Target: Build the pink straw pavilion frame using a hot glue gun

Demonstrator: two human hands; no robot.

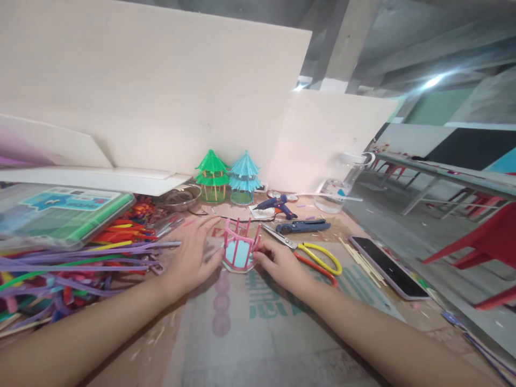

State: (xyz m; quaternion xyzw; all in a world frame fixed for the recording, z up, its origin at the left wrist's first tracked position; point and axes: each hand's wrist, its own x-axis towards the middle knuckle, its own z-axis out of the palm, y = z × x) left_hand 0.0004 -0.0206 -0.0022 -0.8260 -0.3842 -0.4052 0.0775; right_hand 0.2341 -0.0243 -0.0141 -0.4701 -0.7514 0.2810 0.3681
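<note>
A small pavilion model point(239, 252) stands upright on the work surface between my hands. It has a light blue floor, dark pink posts and a paler pink rail around part of its edge. My left hand point(192, 250) lies beside it with fingers spread, the thumb at the base's left edge. At the opposite side, my right hand point(280, 264) has its fingers closed on the model near a right-hand post; the fingertips partly hide that spot. Scissors point(316, 258) with yellow and orange handles lie just past my right hand.
Finished green point(212, 174) and blue pavilions point(245, 177) stand behind. A glue gun point(278, 205), blue-handled tool point(304, 226), plastic jar point(338, 183) and phone point(389, 266) are to the right. Pipe cleaners point(80, 269) and a plastic case point(68, 215) crowd the left.
</note>
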